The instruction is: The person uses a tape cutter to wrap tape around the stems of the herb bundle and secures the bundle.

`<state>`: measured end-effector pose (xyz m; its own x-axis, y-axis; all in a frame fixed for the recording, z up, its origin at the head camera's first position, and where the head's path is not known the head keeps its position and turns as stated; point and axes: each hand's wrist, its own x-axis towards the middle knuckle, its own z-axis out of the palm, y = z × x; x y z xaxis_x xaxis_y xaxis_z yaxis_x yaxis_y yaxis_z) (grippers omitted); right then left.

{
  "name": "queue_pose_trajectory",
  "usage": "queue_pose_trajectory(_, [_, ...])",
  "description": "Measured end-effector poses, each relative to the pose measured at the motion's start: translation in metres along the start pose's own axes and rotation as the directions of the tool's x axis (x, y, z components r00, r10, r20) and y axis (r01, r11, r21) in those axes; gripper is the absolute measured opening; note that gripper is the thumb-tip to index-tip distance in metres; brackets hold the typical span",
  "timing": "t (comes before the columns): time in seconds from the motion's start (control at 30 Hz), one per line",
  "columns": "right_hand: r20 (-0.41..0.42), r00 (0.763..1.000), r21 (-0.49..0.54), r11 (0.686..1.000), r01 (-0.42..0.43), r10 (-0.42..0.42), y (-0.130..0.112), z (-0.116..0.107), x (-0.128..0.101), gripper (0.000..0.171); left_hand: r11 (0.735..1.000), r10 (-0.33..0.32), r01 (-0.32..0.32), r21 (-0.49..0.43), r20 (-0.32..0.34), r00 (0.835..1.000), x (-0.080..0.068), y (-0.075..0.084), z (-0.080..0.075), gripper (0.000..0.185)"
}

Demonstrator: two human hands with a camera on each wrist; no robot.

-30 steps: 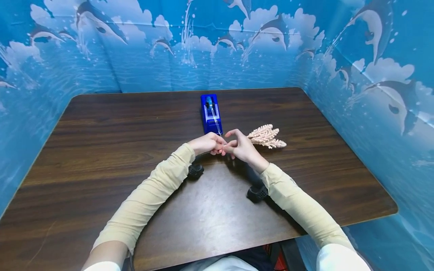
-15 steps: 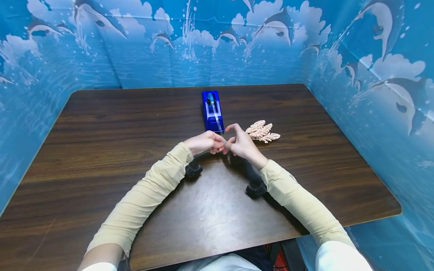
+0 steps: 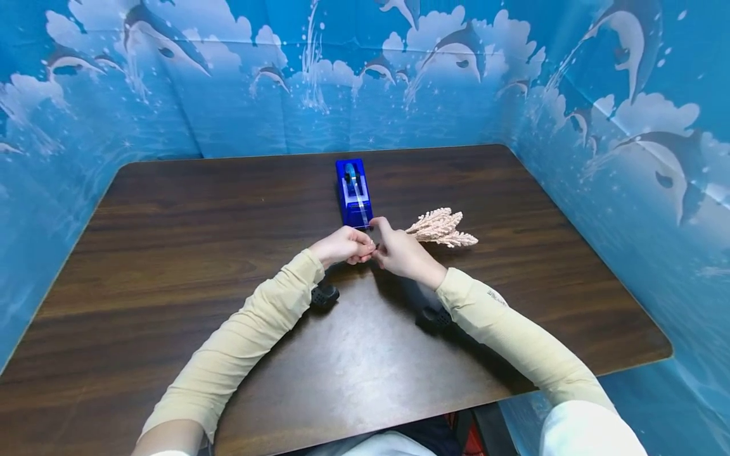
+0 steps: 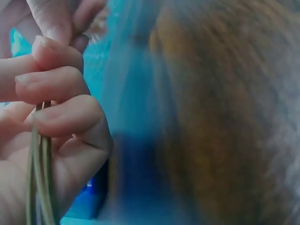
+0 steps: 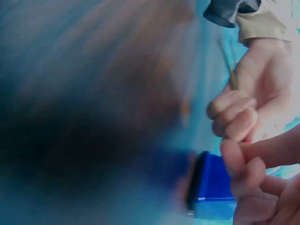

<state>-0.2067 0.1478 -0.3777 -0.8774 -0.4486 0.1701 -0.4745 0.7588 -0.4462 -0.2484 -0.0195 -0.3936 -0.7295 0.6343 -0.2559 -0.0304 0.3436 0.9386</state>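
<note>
Head view: left hand (image 3: 344,245) clenched round the stems (image 4: 40,187), right hand (image 3: 399,251) pinching tape (image 3: 373,223), which might twist and stick to itself.

We see a dark wood-grain table (image 3: 171,253) with a soft sheen, a glossy blue plastic tape dispenser (image 3: 353,193), thin smooth stems (image 4: 40,178) and matt, fuzzy pale-pink sprigs (image 3: 441,228).

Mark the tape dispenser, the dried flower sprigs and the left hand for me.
tape dispenser (image 3: 354,195), head view, on the top of its blue body.
dried flower sprigs (image 3: 441,228), head view, on the pale fluffy heads.
left hand (image 3: 344,245), head view, on the back of the hand.
</note>
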Motion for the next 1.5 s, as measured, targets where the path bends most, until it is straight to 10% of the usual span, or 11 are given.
queue_pose_trajectory(0.3, [-0.209,0.961,-0.263,0.957,0.122,-0.180,-0.001,-0.002,-0.001,0.036,0.922,0.162,-0.120,0.368,-0.085,0.983,-0.009,0.012,0.004,0.023])
queue_pose_trajectory(0.57, [0.083,0.975,-0.209,0.953,0.219,-0.206,0.010,-0.017,0.000,0.011,0.824,0.223,-0.148,0.546,-0.074,0.972,-0.020,0.006,0.003,0.022])
queue_pose_trajectory(0.87, [0.151,0.951,-0.131,0.948,0.288,-0.268,0.017,-0.020,0.005,0.011,0.690,0.294,-0.118,0.715,-0.128,0.947,-0.030,0.005,0.006,0.025])
queue_pose_trajectory(1.17, [0.143,0.972,-0.127,0.971,0.203,-0.185,0.011,-0.027,0.007,0.009,0.525,0.514,-0.235,0.818,-0.084,0.854,-0.030,0.003,0.002,0.017])
queue_pose_trajectory(1.5, [0.114,0.992,-0.083,0.995,0.062,-0.053,0.008,-0.023,0.013,0.006,0.586,0.446,-0.193,0.787,-0.114,0.888,-0.029,0.002,-0.003,0.016])
